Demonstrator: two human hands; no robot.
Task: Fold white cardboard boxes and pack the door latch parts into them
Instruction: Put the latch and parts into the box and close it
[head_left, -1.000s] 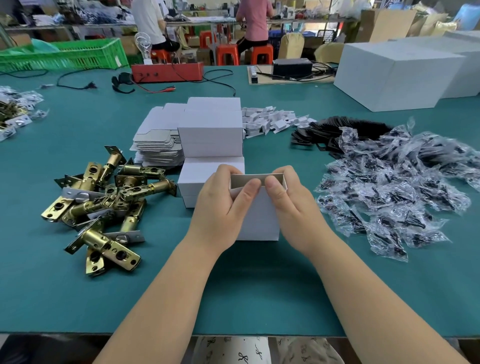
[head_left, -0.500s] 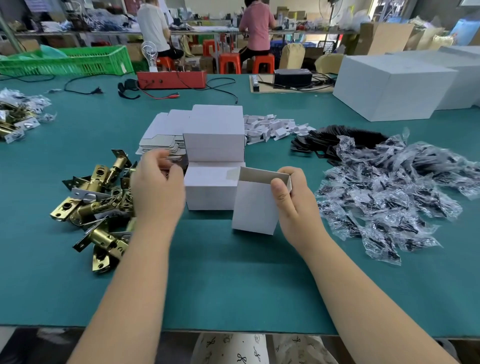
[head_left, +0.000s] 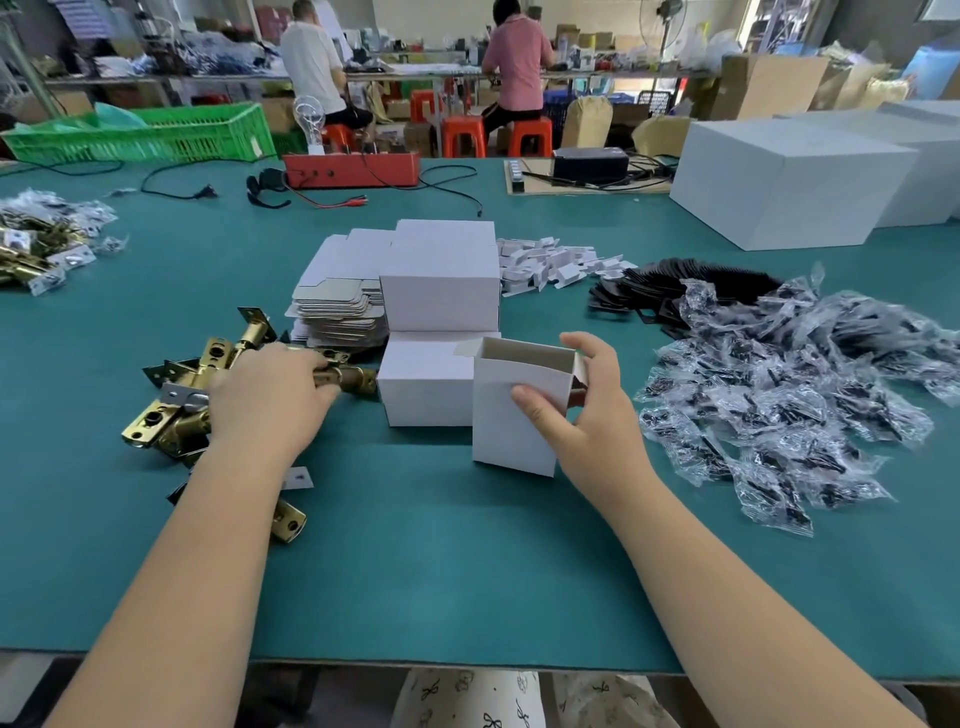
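Your right hand (head_left: 582, 410) grips the open white box (head_left: 519, 410) upright on the table (head_left: 441, 571), thumb on the front panel, fingers behind. Your left hand (head_left: 270, 387) rests on the brass latch pile (head_left: 176, 410), fingers curled over one latch (head_left: 348, 375); whether it is fully gripped cannot be confirmed. Keep the box mouth upward and steady. Lift a single latch clear of the pile, then insert it endwise. Bagged parts (head_left: 779, 400) lie near your right hand.

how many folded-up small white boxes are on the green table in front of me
3: an open box held by the right hand, a closed box beside it, another behind. Others may be hidden.
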